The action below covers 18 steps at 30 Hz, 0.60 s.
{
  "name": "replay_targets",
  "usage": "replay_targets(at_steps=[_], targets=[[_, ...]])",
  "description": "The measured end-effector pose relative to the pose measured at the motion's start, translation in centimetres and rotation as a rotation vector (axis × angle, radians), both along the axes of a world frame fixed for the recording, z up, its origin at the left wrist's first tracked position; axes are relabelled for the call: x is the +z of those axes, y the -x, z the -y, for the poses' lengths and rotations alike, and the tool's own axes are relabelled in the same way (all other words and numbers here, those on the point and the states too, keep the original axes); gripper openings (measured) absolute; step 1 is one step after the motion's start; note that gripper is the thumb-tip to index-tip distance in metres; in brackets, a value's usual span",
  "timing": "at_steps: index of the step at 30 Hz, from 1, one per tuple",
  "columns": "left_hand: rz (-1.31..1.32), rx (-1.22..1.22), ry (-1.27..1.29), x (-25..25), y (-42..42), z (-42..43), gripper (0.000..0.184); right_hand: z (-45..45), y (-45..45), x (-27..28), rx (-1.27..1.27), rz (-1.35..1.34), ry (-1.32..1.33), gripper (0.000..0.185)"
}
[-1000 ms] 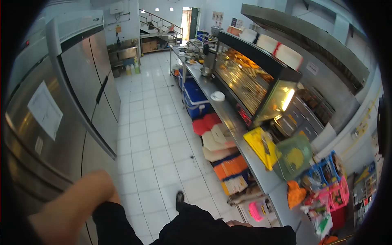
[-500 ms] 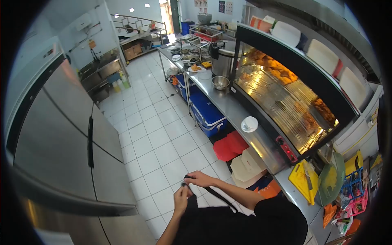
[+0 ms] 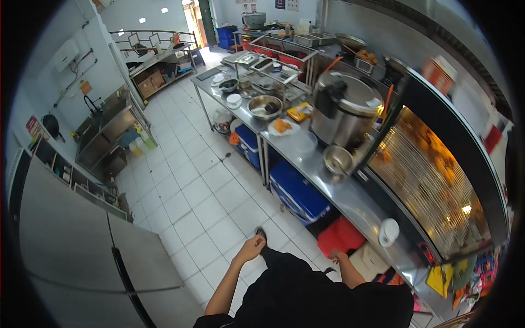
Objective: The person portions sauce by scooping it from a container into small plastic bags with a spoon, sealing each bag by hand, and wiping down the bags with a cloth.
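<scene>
My left hand (image 3: 251, 249) is in front of the body with its fingers curled. It is beside the black clothing (image 3: 290, 273) and a dark shoe (image 3: 261, 235) on the tiles. Whether a bit of cloth is inside its fingers cannot be made out. My right hand (image 3: 339, 257) hangs at the right side, fingers loosely apart and nothing visible in them. A short black strap end (image 3: 329, 270) sticks out from the clothing near it. Past the right hand are a red box (image 3: 342, 238) and a cream box (image 3: 369, 261) under the counter.
Along the right runs a steel counter (image 3: 350, 194) with a white tub (image 3: 389, 232), a metal bowl (image 3: 338, 160), a large cooker (image 3: 347, 106) and a lit food warmer (image 3: 432, 175). A blue cooler (image 3: 301, 191) stands below. Steel refrigerator doors (image 3: 71, 240) flank the left; white tiles (image 3: 202, 208) lie between.
The hands have come apart; the black strap formerly held between them is released by the right hand, which dropped to the right. The view has moved forward along the counter.
</scene>
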State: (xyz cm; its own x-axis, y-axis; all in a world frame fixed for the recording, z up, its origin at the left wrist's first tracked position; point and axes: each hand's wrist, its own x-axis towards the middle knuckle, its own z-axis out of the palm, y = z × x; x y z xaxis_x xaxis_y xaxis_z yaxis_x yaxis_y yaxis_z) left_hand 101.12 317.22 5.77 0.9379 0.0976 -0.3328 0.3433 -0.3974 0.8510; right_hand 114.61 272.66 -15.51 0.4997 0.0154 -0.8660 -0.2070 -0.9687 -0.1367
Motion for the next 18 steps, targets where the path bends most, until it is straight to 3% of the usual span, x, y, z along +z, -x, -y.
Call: replay_targets(at_steps=[2,3,4,5,6,7,8,9,11,13,15,16,18], targets=[[-0.012,-0.019,-0.381,-10.4,-2.4,-8.3,0.028,-9.0,-4.2,1.4,-0.115,-0.001,-0.057,0.035],[-0.113,0.073,-0.392,-13.2,-2.9,-11.8,0.029,-14.2,-7.8,2.4,-0.172,0.006,-0.094,0.034],[-0.229,0.157,-0.401,-15.9,-1.9,-15.3,0.031,-19.7,-12.3,1.5,0.173,-0.013,-0.155,0.032],[-0.151,0.308,-0.292,-20.3,-0.1,-18.7,0.028,-25.3,-16.2,-2.0,0.512,-0.038,-0.213,0.031],[-0.365,0.581,0.092,-19.5,1.1,-21.1,0.029,-31.4,-20.1,-7.3,1.042,0.104,-0.279,0.03],[-0.621,0.833,0.3,-18.6,1.6,-23.3,0.032,-37.9,-22.6,-5.5,0.989,0.219,-0.391,0.03],[-0.662,0.909,0.56,-20.9,4.2,-26.5,0.036,-45.6,-25.6,-1.9,0.927,0.339,-0.493,0.031],[-0.502,0.841,0.555,-19.9,6.6,-28.3,0.039,-50.9,-27.8,2.8,0.935,0.568,-0.83,0.033],[-0.506,0.555,0.316,-16.3,8.5,-32.8,0.042,-61.4,-32.3,14.3,0.678,0.342,-0.988,0.031],[-0.774,0.588,0.256,-15.8,5.4,-38.1,0.04,-68.9,-37.8,20.0,0.641,0.278,-1.112,0.032],[-1.267,0.98,0.39,-19.6,1.7,-44.4,0.04,-74.3,-43.2,22.2,0.485,0.218,-1.152,0.031],[-0.951,1.062,0.456,-19.7,0.4,-47.9,0.035,-76.9,-46.7,22.0,0.4,0.217,-1.203,0.029],[-0.344,0.529,0.231,-18.8,-4.1,-55.6,0.029,-80.8,-51.3,22.0,0.126,0.159,-1.234,0.026]])
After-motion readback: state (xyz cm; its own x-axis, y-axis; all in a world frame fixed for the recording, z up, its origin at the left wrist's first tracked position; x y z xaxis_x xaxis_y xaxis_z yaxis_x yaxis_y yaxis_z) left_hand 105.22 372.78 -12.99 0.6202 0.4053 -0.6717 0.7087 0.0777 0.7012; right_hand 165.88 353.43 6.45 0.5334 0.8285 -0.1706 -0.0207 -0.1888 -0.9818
